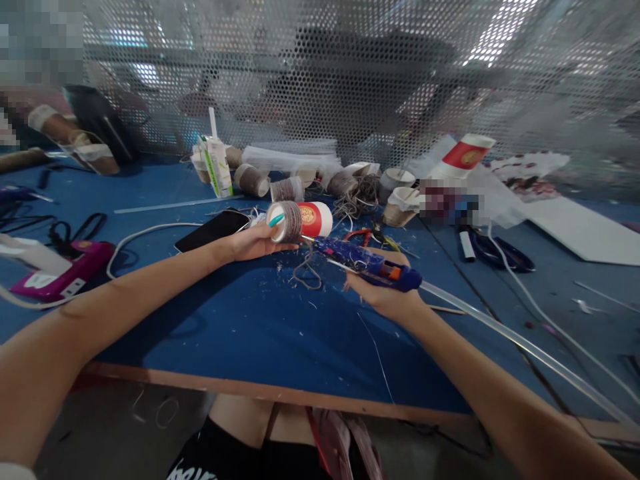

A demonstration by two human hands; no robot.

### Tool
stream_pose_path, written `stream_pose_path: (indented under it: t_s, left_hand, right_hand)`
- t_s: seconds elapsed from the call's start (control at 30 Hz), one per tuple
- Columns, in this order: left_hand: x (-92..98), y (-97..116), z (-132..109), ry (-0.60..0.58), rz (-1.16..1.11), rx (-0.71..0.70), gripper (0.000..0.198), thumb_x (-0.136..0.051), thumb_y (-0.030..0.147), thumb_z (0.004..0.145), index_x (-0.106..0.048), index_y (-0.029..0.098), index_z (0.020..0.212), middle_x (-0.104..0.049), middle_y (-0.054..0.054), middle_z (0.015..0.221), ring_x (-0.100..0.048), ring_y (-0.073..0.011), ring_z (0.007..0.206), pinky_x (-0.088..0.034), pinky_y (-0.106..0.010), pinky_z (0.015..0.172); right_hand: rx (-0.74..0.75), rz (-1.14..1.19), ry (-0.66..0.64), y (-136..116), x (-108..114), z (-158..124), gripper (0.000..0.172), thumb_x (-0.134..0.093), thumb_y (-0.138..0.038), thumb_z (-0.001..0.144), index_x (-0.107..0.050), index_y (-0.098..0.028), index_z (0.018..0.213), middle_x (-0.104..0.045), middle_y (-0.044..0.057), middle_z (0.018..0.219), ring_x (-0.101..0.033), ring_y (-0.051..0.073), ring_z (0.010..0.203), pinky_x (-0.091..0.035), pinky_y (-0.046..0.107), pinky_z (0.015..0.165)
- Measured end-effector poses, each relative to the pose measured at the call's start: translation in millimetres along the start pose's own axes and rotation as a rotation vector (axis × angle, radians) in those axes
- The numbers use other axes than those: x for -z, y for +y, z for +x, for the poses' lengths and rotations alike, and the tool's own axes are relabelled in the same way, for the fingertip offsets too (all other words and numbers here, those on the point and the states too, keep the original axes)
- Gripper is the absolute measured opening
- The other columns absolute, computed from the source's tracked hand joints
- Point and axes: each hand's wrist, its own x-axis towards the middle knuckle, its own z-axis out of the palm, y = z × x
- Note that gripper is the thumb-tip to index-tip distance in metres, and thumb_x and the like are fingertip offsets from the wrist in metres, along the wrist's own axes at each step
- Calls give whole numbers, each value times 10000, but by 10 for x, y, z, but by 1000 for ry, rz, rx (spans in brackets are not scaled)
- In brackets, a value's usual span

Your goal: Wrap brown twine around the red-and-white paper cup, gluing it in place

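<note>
My left hand (pixel 255 241) grips a paper cup (pixel 324 219) lying on its side, its red-and-white wall partly wound with grey-brown twine (pixel 293 223). A teal nail shows on the thumb at the cup's end. Wrapped round a blue hot glue gun (pixel 360 259) is my right hand (pixel 387 293). The gun's nozzle points left and meets or nearly meets the twine's edge; contact cannot be made out. A long clear glue stick (pixel 500 330) sticks out of its back. Loose twine (pixel 307 275) hangs below the cup onto the blue table.
Behind the hands are several twine-wrapped cups (pixel 251 180), a twine tangle (pixel 367 193) and a drink carton (pixel 218 167). A black phone (pixel 215 230) and purple power strip (pixel 75 267) lie left. Red-handled pliers (pixel 363 235), white board (pixel 590 227) and cables are right. Perforated metal (pixel 300 87) stands behind.
</note>
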Motion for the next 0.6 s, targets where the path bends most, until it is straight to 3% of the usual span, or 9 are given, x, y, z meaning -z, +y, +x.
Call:
stream_pose_path:
  t_s: [0.3, 0.6]
  left_hand:
    - [22, -1, 8, 29, -11, 8, 553, -905, 388, 604, -696, 191, 1076, -753, -61, 1071, -681, -245, 1088, -499, -414, 1045]
    - [-49, 6, 1, 19, -9, -27, 533, -918, 408, 590, -722, 199, 1039, -770, -49, 1007, -714, -207, 994, -532, -389, 1009]
  right_hand:
    - [-73, 61, -21, 14, -10, -17, 234, -549, -156, 691, -410, -219, 514, -489, -27, 491, -439, 103, 451, -306, 256, 451]
    - [-16, -5, 10, -18, 25, -1, 253, -536, -156, 698, -392, -223, 502, -509, -15, 490, -455, 108, 457, -347, 263, 475]
